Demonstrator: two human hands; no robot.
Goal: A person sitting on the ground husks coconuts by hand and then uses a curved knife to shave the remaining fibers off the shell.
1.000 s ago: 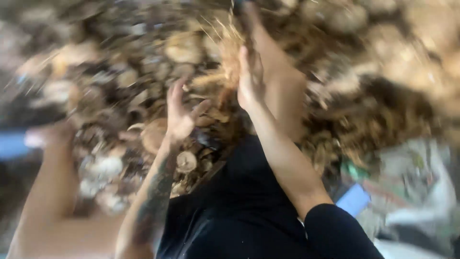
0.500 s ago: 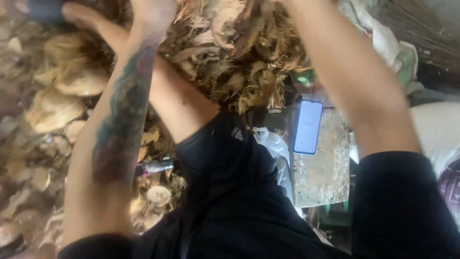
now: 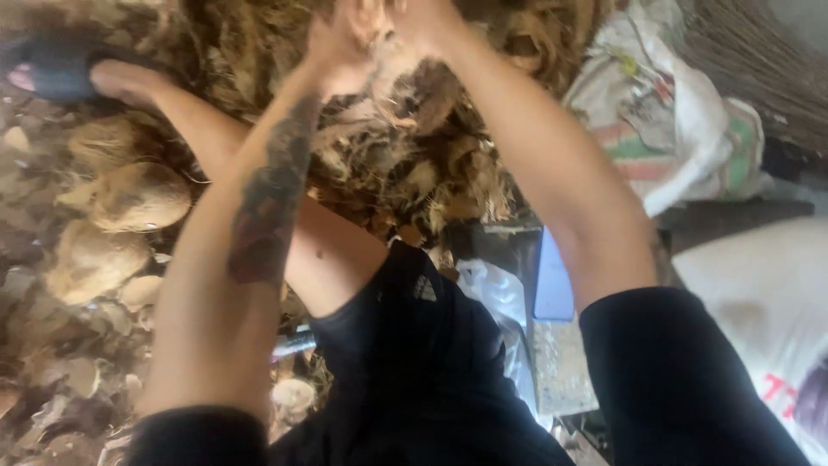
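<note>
The husk pile (image 3: 405, 173) fills the ground ahead, nearer than half a second ago; both arms have lifted; the left hand (image 3: 332, 47) and right hand (image 3: 427, 22) clutch a fibrous coconut (image 3: 405, 82) between them at top centre, above the knee; a phone (image 3: 552, 276) lies beside.
</note>
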